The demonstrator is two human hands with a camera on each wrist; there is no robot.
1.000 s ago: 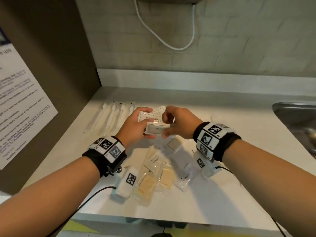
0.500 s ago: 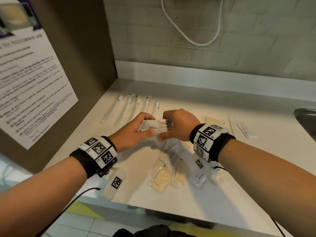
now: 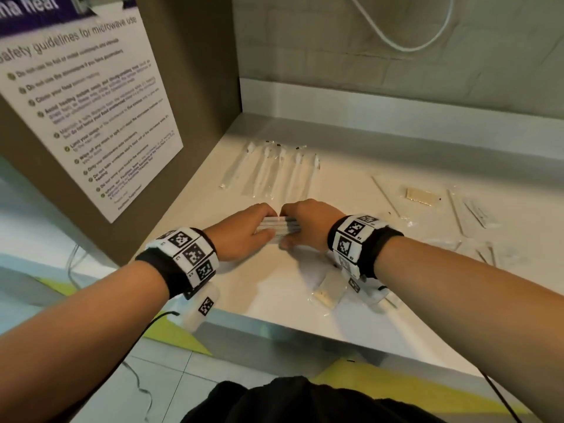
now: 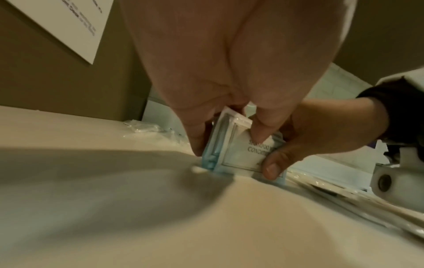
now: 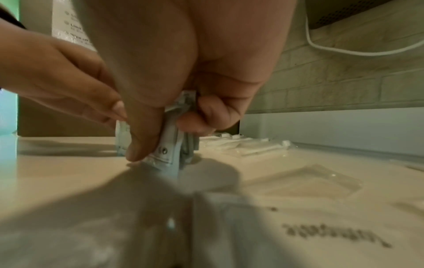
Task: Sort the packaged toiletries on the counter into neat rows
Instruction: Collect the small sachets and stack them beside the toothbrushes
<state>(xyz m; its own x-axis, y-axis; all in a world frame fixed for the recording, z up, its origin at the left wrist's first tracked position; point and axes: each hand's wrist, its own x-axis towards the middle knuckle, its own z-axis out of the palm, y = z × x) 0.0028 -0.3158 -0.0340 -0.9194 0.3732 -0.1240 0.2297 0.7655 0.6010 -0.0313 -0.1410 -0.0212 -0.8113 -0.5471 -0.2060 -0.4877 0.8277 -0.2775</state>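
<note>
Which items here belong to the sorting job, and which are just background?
Job:
- sachet stack, gripped by left hand and right hand
- wrapped toothbrushes
- loose packets

Background:
- microwave poster
- white cable

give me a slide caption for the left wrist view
Both hands, left hand and right hand, hold a stack of shampoo sachets upright on edge on the counter.
</note>
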